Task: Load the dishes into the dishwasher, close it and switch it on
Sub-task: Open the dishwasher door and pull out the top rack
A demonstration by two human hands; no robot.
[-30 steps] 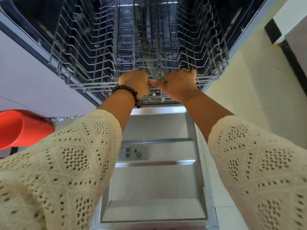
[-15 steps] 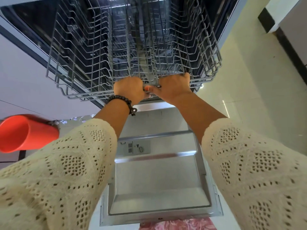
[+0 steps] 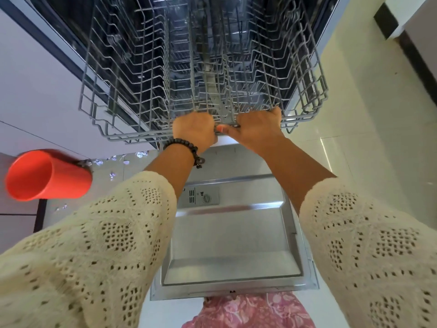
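Two hands grip the front edge of the wire rack [image 3: 146, 74] of the dishwasher. The left hand [image 3: 192, 130] is closed into a fist around the front wire near the middle of the rack, and a bracelet [image 3: 186, 147] of dark beads sits on its wrist. The right hand [image 3: 256, 130] is just beside it, also clamped on the front wire, with its thumb pointing toward the left hand so that the two almost touch. Both forearms come out of wide cream sleeves [image 3: 94, 245] of open knit, which fill the lower corners of the view.

The rack is grey, made of thin wires with many upright prongs, and no dishes are visible in it. It stands partly out of the dark tub [image 3: 78, 24] of the machine, above the open door. The door [image 3: 231, 245] lies flat and low under the arms, with its metal inner side up. On this inner side, near the hinge end, there is a small detergent compartment [image 3: 201, 196] with a round cap.

At the left edge an orange cup [image 3: 45, 175] lies on its side with its mouth toward the camera; I cannot tell what carries it. Beside it some small shiny scraps [image 3: 113, 162] are scattered. The floor [image 3: 369, 110] on the right is pale and glossy. At the bottom of the view a piece of pink flowered cloth [image 3: 250, 311] shows below the edge of the door.
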